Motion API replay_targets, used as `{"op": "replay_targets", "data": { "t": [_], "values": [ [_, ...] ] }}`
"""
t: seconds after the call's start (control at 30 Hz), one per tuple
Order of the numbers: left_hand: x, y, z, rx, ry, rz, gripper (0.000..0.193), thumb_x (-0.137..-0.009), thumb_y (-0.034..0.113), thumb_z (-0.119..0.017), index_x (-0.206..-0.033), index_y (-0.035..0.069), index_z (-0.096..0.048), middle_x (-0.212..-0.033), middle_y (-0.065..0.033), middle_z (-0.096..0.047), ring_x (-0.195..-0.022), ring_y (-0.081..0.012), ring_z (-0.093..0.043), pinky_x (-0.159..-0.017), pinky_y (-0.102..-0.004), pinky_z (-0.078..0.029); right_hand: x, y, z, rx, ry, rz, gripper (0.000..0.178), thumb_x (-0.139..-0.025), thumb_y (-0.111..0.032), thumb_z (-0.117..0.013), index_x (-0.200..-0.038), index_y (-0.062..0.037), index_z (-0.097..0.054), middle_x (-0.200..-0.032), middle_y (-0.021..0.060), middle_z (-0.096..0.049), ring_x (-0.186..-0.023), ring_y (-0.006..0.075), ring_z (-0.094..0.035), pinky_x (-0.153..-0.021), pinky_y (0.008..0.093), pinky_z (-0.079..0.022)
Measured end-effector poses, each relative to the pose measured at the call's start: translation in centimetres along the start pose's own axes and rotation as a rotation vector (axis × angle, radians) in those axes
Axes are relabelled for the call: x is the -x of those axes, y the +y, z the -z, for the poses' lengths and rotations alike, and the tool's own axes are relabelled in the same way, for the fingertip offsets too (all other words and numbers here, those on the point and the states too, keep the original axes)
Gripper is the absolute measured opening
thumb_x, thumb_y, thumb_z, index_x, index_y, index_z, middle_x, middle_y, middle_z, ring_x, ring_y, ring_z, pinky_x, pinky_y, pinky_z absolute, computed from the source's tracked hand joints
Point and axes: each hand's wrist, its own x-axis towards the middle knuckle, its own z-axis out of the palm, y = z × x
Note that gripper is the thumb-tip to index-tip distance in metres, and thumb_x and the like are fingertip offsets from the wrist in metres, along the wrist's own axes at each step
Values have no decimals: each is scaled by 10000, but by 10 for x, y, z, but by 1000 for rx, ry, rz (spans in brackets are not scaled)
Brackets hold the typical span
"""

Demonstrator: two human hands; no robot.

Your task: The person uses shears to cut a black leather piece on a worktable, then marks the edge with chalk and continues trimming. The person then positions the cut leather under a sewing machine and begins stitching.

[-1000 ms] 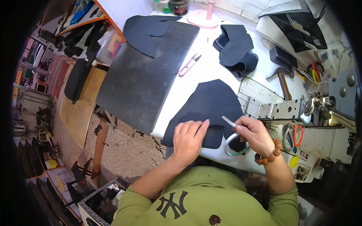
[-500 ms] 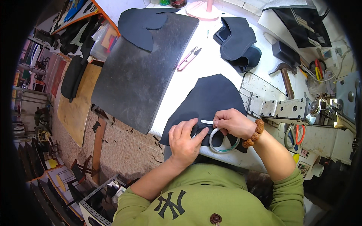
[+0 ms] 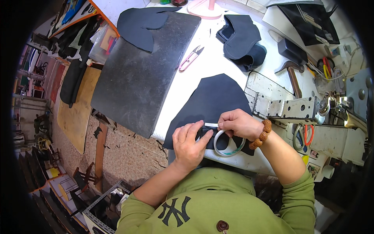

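A black sheet piece (image 3: 220, 95) with a rounded top lies on the white table in front of me. My left hand (image 3: 189, 144) rests on its lower left part, thumb and fingers apart, fingertips pressing at the left end of a white tape strip (image 3: 211, 125). My right hand (image 3: 237, 125) is closed, pinching the right end of that strip between thumb and fingers. A tape roll (image 3: 230, 154), a thin pale ring, hangs below the right hand over the black piece. Dark material between the left thumb and fingers is partly hidden.
A dark board (image 3: 136, 82) bears another black cut piece (image 3: 134, 29). Pink thread snips (image 3: 189, 62) lie beside it. Stacked black pieces (image 3: 242, 41) lie farther back. At right are a hammer (image 3: 293, 78) and a sewing machine arm (image 3: 292, 107).
The view has shifted slightly. The tape strip lies flatter and closer to the black piece, and the right hand has turned and moved slightly with it. The left hand stays in place.
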Motion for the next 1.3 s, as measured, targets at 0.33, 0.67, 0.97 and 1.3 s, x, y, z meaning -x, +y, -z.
{"op": "replay_targets", "data": {
  "t": [0.33, 0.67, 0.97, 1.3],
  "values": [
    [-2, -1, 1, -56, -46, -90, 233, -783, 126, -624, -997, 118, -717, -1161, -51, -656, -1028, -229, -582, -880, -397, -400, 1, -5, -3, 195, 72, -39, 201, -859, -158, -575, -801, 17, -655, -599, 101, -603, -549, 183, -561, -543, 331, -443],
    [-4, 3, 9, -127, -171, -129, 348, -727, 113, -659, -1075, 112, -680, -1173, -60, -645, -1026, -240, -584, -871, -402, -379, 15, -20, -10, 1039, 252, 103, 269, -878, -246, -596, -803, 6, -652, -719, 231, -638, -739, 418, -639, -693, 484, -513],
    [-15, 11, 12, -278, -244, -216, 433, -838, 165, -543, -1251, 41, -589, -1144, -113, -630, -997, -230, -589, -897, -403, -405, 29, -15, 8, 784, 225, -101, 282, -874, -239, -555, -823, 5, -686, -809, 234, -666, -809, 410, -646, -782, 474, -515],
    [-38, 22, 22, -462, -576, -414, 505, -848, 137, -536, -1349, 72, -547, -1099, -149, -576, -953, -248, -552, -881, -389, -411, 26, -10, 2, 981, 293, -80, 271, -840, -233, -544, -839, -18, -710, -816, 212, -684, -813, 394, -666, -784, 472, -535]
  ]
}}
